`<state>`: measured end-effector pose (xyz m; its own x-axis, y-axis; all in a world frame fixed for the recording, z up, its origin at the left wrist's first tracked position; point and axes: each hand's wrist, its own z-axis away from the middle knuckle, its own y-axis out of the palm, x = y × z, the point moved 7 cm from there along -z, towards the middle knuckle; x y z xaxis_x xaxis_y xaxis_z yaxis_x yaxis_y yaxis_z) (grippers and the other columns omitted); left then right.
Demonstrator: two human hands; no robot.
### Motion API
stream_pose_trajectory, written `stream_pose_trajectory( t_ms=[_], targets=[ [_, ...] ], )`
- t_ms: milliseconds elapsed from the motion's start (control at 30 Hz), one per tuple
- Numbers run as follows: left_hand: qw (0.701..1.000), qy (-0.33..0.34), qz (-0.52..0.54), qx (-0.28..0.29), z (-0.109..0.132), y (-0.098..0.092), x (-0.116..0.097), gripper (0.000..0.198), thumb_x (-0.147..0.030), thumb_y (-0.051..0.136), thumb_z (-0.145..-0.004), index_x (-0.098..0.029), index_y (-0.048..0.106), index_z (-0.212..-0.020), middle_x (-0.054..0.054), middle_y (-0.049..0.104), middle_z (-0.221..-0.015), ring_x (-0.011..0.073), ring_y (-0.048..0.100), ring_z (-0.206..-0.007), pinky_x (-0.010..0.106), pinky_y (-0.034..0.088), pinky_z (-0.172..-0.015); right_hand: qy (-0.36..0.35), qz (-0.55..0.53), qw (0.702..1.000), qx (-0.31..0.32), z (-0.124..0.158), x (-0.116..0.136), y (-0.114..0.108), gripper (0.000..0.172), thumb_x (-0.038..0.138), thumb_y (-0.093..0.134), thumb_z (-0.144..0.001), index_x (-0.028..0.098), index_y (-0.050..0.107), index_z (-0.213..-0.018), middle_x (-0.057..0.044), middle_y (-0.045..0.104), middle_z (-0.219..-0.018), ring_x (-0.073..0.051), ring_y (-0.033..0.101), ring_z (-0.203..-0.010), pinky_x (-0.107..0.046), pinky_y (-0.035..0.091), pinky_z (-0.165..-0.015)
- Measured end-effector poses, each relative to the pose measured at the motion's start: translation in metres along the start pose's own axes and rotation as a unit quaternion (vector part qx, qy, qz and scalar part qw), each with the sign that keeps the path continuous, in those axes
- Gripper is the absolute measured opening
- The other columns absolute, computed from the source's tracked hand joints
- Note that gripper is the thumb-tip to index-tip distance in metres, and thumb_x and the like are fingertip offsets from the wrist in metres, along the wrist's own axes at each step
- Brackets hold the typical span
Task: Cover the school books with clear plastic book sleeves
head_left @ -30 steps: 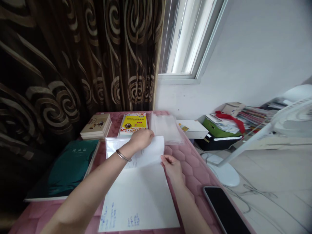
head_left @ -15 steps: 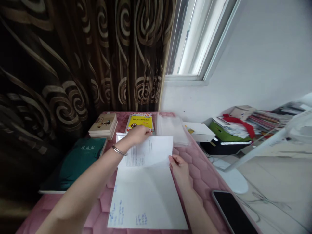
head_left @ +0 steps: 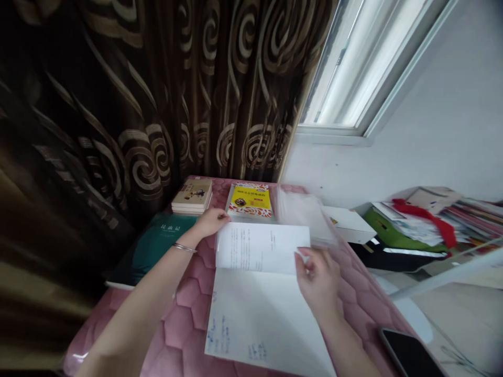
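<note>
An open book (head_left: 259, 309) lies on the pink quilted surface, turned sideways to me. Its far page (head_left: 251, 246) carries printed text, while the near page is mostly blank with blue handwriting at its lower left. At the far left corner, my left hand (head_left: 212, 222), with a silver bangle on the wrist, pinches the page edge. My right hand (head_left: 320, 280) is at the right edge near the fold, thumb and fingers curled closed around the page edge; it is slightly blurred.
Beyond the book are a yellow-covered book (head_left: 251, 199) and clear plastic sheets (head_left: 301, 212). To the left, a stack of tan books (head_left: 192, 196) stands behind a teal book (head_left: 157, 246). A phone (head_left: 411, 351) lies at right. A white box (head_left: 349, 222) adjoins the surface.
My left hand has moved from the middle of the book's far edge to its far left corner. My right hand stays at the right edge, fingers more curled. The whole view has shifted left.
</note>
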<state>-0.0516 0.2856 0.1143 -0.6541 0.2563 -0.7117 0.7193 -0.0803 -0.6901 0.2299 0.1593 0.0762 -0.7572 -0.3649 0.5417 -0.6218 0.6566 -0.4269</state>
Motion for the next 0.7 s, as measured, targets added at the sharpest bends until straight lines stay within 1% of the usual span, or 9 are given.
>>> stream_pose_trajectory(
  t_ms=[67, 133, 200, 267, 333, 433, 567, 633, 700],
  targets=[
    [1.000, 0.004, 0.023, -0.005, -0.005, 0.002, -0.002, 0.019, -0.024, 0.057, -0.079, -0.014, 0.073, -0.085, 0.005, 0.075, -0.087, 0.0182, 0.067, -0.085, 0.028, 0.051, -0.079, -0.148, 0.030, 0.977, 0.148, 0.009, 0.064, 0.028, 0.021, 0.023, 0.045, -0.094, 0.020, 0.066, -0.097, -0.005, 0.064, -0.085, -0.016, 0.059, -0.072, -0.027, 0.047, -0.066],
    [0.999, 0.010, 0.044, -0.007, -0.008, 0.002, -0.005, 0.019, -0.022, 0.058, -0.079, -0.014, 0.073, -0.086, 0.005, 0.075, -0.089, 0.0182, 0.067, -0.086, 0.028, 0.051, -0.081, -0.290, 0.106, 0.914, 0.263, 0.030, 0.120, 0.060, 0.025, 0.012, 0.048, -0.091, 0.022, 0.066, -0.105, -0.004, 0.063, -0.079, -0.017, 0.060, -0.070, -0.030, 0.046, -0.067],
    [0.998, 0.017, 0.061, -0.006, -0.009, 0.001, -0.007, 0.017, -0.021, 0.060, -0.078, -0.013, 0.073, -0.086, 0.006, 0.075, -0.089, 0.0186, 0.067, -0.086, 0.029, 0.051, -0.082, -0.353, 0.170, 0.853, 0.345, 0.048, 0.156, 0.094, 0.029, 0.009, 0.052, -0.088, 0.020, 0.065, -0.112, -0.007, 0.066, -0.084, -0.020, 0.063, -0.072, -0.032, 0.047, -0.066],
    [0.997, 0.023, 0.077, -0.004, -0.009, -0.001, -0.009, 0.016, -0.019, 0.061, -0.077, -0.013, 0.073, -0.085, 0.006, 0.075, -0.090, 0.0188, 0.067, -0.087, 0.030, 0.050, -0.083, -0.366, 0.207, 0.810, 0.408, 0.059, 0.177, 0.125, 0.023, 0.007, 0.052, -0.087, 0.014, 0.067, -0.102, -0.012, 0.068, -0.084, -0.022, 0.064, -0.075, -0.033, 0.047, -0.064],
    [0.995, 0.027, 0.095, 0.001, -0.008, -0.003, -0.009, 0.015, -0.018, 0.062, -0.076, -0.013, 0.074, -0.084, 0.007, 0.075, -0.090, 0.0186, 0.067, -0.087, 0.030, 0.050, -0.084, -0.354, 0.228, 0.789, 0.447, 0.063, 0.189, 0.149, 0.021, 0.005, 0.051, -0.086, 0.007, 0.068, -0.097, -0.018, 0.069, -0.084, -0.024, 0.065, -0.077, -0.034, 0.047, -0.062],
    [0.991, 0.028, 0.129, 0.018, -0.005, -0.003, -0.006, 0.015, -0.018, 0.063, -0.076, -0.013, 0.073, -0.085, 0.006, 0.075, -0.086, 0.0174, 0.066, -0.084, 0.030, 0.051, -0.081, -0.325, 0.244, 0.786, 0.466, 0.065, 0.195, 0.173, 0.018, 0.006, 0.056, -0.082, 0.002, 0.070, -0.092, -0.023, 0.070, -0.085, -0.028, 0.066, -0.076, -0.037, 0.048, -0.060],
    [0.982, 0.018, 0.182, 0.041, -0.003, -0.001, 0.001, 0.013, -0.018, 0.066, -0.076, -0.012, 0.072, -0.087, 0.004, 0.072, -0.080, 0.0143, 0.064, -0.078, 0.027, 0.051, -0.076, -0.297, 0.260, 0.794, 0.462, 0.071, 0.192, 0.189, 0.011, 0.009, 0.063, -0.078, 0.014, 0.073, -0.078, -0.016, 0.070, -0.068, -0.031, 0.066, -0.070, -0.042, 0.049, -0.058],
    [0.977, 0.007, 0.209, 0.051, -0.001, 0.000, 0.005, 0.013, -0.017, 0.068, -0.077, -0.012, 0.070, -0.088, 0.003, 0.071, -0.077, 0.0126, 0.063, -0.074, 0.025, 0.050, -0.073, -0.289, 0.283, 0.786, 0.467, 0.076, 0.189, 0.192, 0.015, 0.006, 0.063, -0.076, 0.017, 0.073, -0.073, -0.013, 0.068, -0.062, -0.031, 0.065, -0.066, -0.043, 0.049, -0.056],
    [0.970, -0.007, 0.235, 0.064, 0.003, 0.001, 0.010, 0.015, -0.019, 0.067, -0.078, -0.012, 0.069, -0.092, 0.002, 0.069, -0.076, 0.0114, 0.062, -0.071, 0.024, 0.050, -0.069, -0.287, 0.324, 0.763, 0.481, 0.079, 0.187, 0.193, 0.019, 0.001, 0.060, -0.074, 0.016, 0.072, -0.071, -0.013, 0.069, -0.064, -0.030, 0.065, -0.065, -0.041, 0.049, -0.054]
  ],
)
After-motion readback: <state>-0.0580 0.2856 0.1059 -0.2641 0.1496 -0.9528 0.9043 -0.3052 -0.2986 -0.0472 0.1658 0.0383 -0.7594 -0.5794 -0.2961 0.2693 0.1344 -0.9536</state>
